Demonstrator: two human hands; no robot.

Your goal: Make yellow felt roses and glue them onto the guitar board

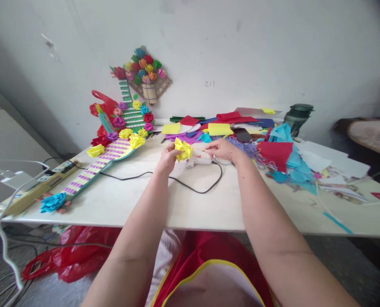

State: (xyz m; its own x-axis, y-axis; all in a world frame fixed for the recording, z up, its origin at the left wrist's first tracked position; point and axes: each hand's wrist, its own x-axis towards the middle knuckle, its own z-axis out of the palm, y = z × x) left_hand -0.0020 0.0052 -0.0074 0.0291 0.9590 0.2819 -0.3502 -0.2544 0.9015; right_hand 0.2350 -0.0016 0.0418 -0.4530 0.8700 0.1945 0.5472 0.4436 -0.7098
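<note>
Indoors, white table (pixel 138 204) against pale wall (pixel 256 55), left hand (pixel 168 157) holding yellow flower (pixel 184 150), right hand (pixel 223 150) pinching something thin (pixel 201 149).

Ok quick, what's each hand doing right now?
Left hand: closed, holding the yellow flower.
Right hand: fingertips pinched, seemingly on something thin; too small to tell what.

Red apron (pixel 205 246) w/ yel. trim (pixel 213 261) (curved)
</note>
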